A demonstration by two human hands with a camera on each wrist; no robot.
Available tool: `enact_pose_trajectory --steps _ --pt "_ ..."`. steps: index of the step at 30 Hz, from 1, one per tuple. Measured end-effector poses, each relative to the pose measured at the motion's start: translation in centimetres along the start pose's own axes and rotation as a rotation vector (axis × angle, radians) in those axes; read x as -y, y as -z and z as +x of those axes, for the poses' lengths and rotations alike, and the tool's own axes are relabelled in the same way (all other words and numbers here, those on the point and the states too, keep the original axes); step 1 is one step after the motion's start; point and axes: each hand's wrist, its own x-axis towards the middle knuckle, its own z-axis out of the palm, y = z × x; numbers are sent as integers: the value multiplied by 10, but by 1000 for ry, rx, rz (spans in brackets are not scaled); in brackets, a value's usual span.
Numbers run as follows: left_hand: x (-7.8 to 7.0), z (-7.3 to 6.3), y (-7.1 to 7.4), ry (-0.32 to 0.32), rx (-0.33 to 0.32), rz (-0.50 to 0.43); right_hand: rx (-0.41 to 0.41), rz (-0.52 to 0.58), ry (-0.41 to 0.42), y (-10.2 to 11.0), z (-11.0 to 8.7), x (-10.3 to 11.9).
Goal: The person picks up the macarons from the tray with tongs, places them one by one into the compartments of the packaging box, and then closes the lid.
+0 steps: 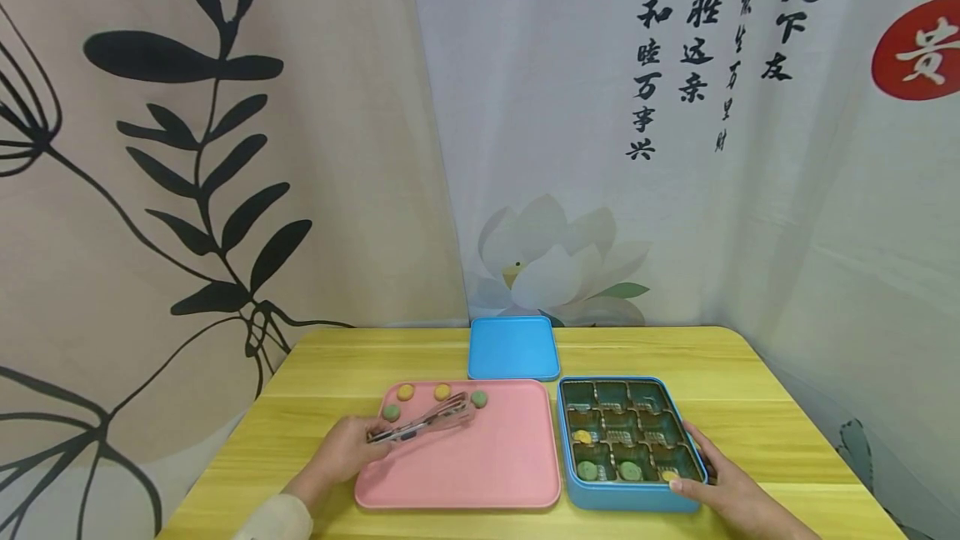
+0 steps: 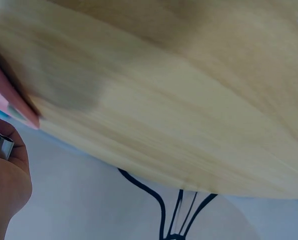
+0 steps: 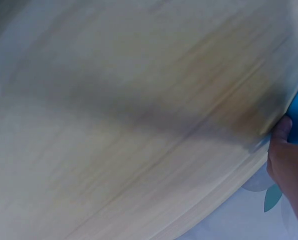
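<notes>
My left hand grips tongs with a metal handle and clear tips, held over the left part of a pink tray. The metal end of the tongs pokes out of that hand in the left wrist view. Near the tips lies a small round green piece; another green piece and two yellow ones lie along the tray's back left. My right hand holds a blue box by its front right corner, thumb on the rim, with its other fingers partly hidden by the side.
Inside the box, a dark insert divides it into several compartments. Its front row holds two green pieces and a yellow one; another yellow piece sits middle left. Behind the tray lies a blue lid. A printed curtain hangs beyond the table.
</notes>
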Motion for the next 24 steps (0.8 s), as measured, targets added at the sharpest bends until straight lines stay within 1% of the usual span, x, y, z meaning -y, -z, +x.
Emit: enact_pose_trajectory --steps 5,8,11,16,20,24 --pt "-8 4 1 34 8 2 5 6 0 0 -1 1" --pt "-14 8 2 23 20 11 10 15 4 1 0 1" --pt "-20 11 2 -10 33 7 13 23 6 1 0 1" --pt "-34 21 0 -84 42 11 16 21 15 1 1 0" --pt "-45 29 -5 -130 45 22 13 11 10 1 1 -1" --pt "-58 37 -11 -179 40 11 15 14 10 1 0 -1"
